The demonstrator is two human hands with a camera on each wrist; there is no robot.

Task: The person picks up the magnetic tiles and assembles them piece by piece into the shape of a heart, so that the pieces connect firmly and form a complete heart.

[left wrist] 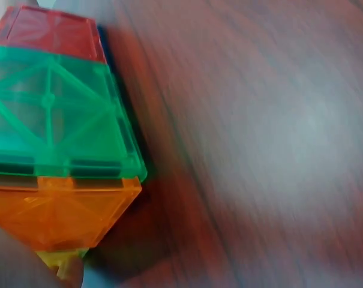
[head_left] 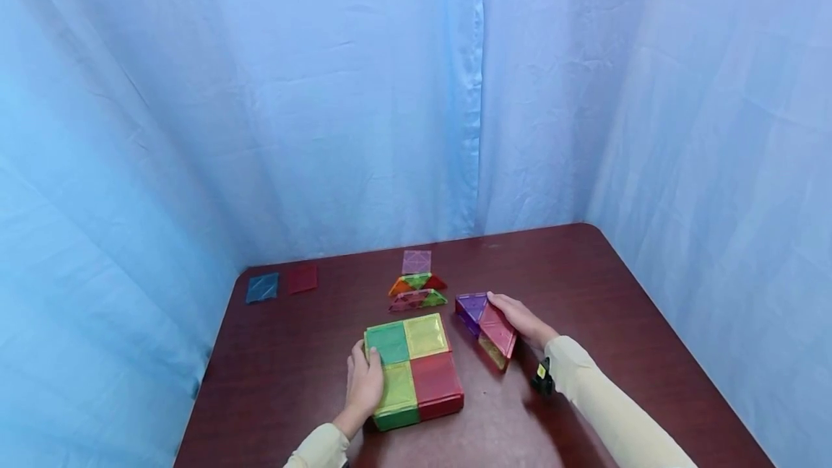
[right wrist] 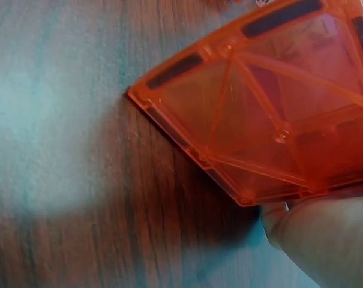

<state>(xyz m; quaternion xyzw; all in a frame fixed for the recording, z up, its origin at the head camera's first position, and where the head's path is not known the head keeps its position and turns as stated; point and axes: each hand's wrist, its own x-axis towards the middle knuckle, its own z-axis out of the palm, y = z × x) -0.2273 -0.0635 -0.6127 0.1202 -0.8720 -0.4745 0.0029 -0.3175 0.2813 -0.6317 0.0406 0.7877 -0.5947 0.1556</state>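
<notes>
My left hand (head_left: 365, 385) grips the left side of a flat square block (head_left: 434, 374) built of magnetic tiles, its top green, yellow and red. In the left wrist view, a green tile (left wrist: 55, 114) and an orange trapezoid tile (left wrist: 64, 213) show on the block. My right hand (head_left: 523, 320) holds a smaller magnetic-tile piece (head_left: 499, 329) of purple, red and yellow tiles by its right side, tilted, just right of the block and apart from it. An orange-red trapezoid tile (right wrist: 271, 114) of that piece fills much of the right wrist view, where most fingers are hidden.
Beyond the block, two low multicoloured tile strips (head_left: 418, 300) lie before a lilac square tile (head_left: 417, 261). A blue tile (head_left: 262, 287) and a dark red tile (head_left: 302, 279) lie at the table's far left corner. Blue curtains (head_left: 325, 107) surround the dark wooden table (head_left: 585, 280).
</notes>
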